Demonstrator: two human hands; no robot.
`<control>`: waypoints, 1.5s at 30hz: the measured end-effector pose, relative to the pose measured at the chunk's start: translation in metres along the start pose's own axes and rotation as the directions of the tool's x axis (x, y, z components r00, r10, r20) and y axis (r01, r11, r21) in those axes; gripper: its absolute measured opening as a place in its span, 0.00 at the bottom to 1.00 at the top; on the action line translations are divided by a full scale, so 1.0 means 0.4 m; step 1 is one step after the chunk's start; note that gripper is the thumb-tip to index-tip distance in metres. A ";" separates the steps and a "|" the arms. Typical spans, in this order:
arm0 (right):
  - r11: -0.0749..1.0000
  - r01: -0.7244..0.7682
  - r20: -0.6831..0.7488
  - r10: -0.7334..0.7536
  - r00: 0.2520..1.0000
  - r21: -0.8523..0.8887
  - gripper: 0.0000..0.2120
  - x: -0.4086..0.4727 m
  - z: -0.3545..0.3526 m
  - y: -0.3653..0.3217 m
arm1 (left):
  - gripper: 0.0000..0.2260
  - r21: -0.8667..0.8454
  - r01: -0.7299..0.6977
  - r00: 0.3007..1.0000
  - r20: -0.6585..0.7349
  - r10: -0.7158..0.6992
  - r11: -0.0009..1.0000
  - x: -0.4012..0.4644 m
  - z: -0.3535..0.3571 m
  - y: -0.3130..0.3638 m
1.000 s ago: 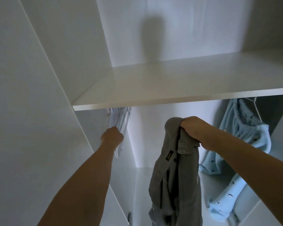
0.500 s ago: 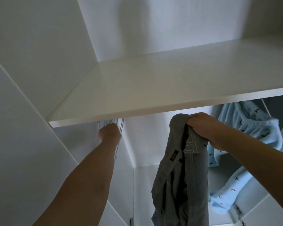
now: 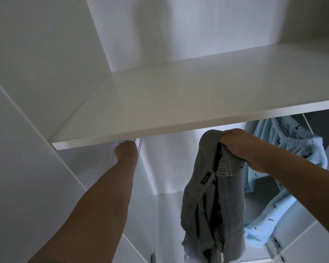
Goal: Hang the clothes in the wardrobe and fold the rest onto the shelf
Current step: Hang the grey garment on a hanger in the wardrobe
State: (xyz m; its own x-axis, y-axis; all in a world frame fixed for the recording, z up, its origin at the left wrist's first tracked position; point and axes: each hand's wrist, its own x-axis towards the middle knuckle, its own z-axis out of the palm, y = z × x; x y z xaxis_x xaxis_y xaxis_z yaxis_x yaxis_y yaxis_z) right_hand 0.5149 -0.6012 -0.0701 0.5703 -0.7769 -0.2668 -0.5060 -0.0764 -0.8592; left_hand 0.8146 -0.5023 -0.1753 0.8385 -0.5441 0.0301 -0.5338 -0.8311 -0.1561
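Two garments are visible: one grey denim garment (image 3: 213, 196) and one light blue patterned garment (image 3: 285, 168) hanging at the right under the white shelf (image 3: 179, 103). The right hand (image 3: 237, 143) is raised and grips the denim at its top, so it hangs below the fist. The left hand (image 3: 125, 150) reaches up among thin white hangers (image 3: 140, 149); its grip is hidden.

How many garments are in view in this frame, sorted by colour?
Grey: 1, the grey garment held up by the right hand.
Light blue: 1, the light blue patterned garment hanging at the right under the shelf.
Total: 2
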 end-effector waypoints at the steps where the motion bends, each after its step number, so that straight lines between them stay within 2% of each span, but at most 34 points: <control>1: 1.000 -0.002 -0.005 0.002 1.000 0.003 0.11 0.001 -0.002 0.003 | 0.12 0.007 0.006 1.000 -0.001 -0.006 1.000 0.004 -0.003 -0.003; 6: 1.000 -0.014 -0.029 0.014 0.999 0.019 0.10 0.001 -0.010 0.014 | 0.09 -0.050 0.007 1.000 0.020 -0.006 0.999 -0.002 -0.020 -0.003; 9: 0.999 -0.019 -0.049 0.020 0.999 0.035 0.10 0.002 -0.013 0.017 | 0.10 -0.287 0.061 0.998 0.027 -0.056 0.956 -0.010 -0.021 0.009; 11: 0.998 -0.027 -0.061 0.030 0.998 0.051 0.10 0.001 -0.013 0.018 | 0.14 -0.535 0.136 0.990 0.051 -0.129 0.834 -0.017 -0.021 0.024; 13: 0.999 -0.027 -0.073 0.030 0.997 0.040 0.11 -0.002 -0.011 0.021 | 0.12 -0.705 0.163 0.981 0.043 -0.187 0.690 -0.028 -0.029 0.040; 15: 0.999 -0.028 -0.087 0.030 0.996 0.029 0.13 -0.005 -0.010 0.026 | 0.11 -0.799 0.137 0.975 0.005 -0.221 0.586 -0.041 -0.043 0.057; 18: 0.999 -0.036 -0.079 0.038 0.996 0.018 0.14 -0.007 -0.013 0.034 | 0.13 -0.865 0.059 0.966 -0.076 -0.246 0.499 -0.069 -0.042 0.082; 22: 0.999 -0.033 -0.096 0.033 0.995 0.005 0.16 -0.007 -0.036 0.054 | 0.13 -0.859 -0.014 0.976 -0.123 -0.180 0.513 -0.150 -0.026 0.106; 28: 0.991 0.002 -0.103 -0.016 0.995 -0.134 0.09 -0.040 -0.107 0.103 | 0.10 -0.859 -0.042 0.974 -0.150 -0.172 0.511 -0.416 -0.032 0.093; 34: 0.930 0.062 -0.015 -0.073 0.997 -0.363 0.07 -0.062 -0.161 0.165 | 0.11 -0.756 -0.005 0.996 -0.065 -0.068 0.655 -0.686 -0.061 0.068; 38: 0.855 0.077 -0.028 -0.106 0.994 -0.514 0.08 -0.081 -0.190 0.200 | 0.10 -0.697 -0.055 0.998 -0.027 0.050 0.715 -0.827 -0.137 0.043; 41: 0.827 0.057 -0.058 -0.108 0.992 -0.560 0.09 -0.103 -0.216 0.213 | 0.11 -0.708 -0.095 0.993 -0.013 0.121 0.700 -0.902 -0.220 0.036; 45: 0.827 0.041 -0.084 -0.107 0.991 -0.561 0.11 -0.132 -0.245 0.216 | 0.11 -0.737 -0.172 0.980 -0.063 0.188 0.654 -0.967 -0.320 0.047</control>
State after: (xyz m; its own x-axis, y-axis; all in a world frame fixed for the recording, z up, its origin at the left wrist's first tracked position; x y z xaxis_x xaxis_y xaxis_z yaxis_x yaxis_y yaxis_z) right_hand 0.3775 -0.6282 -0.0876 0.5645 -0.8142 -0.1358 -0.7576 -0.4458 -0.4767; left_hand 0.4661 -0.3222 -0.0636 0.7146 -0.6967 0.0620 -0.5747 -0.5342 0.6200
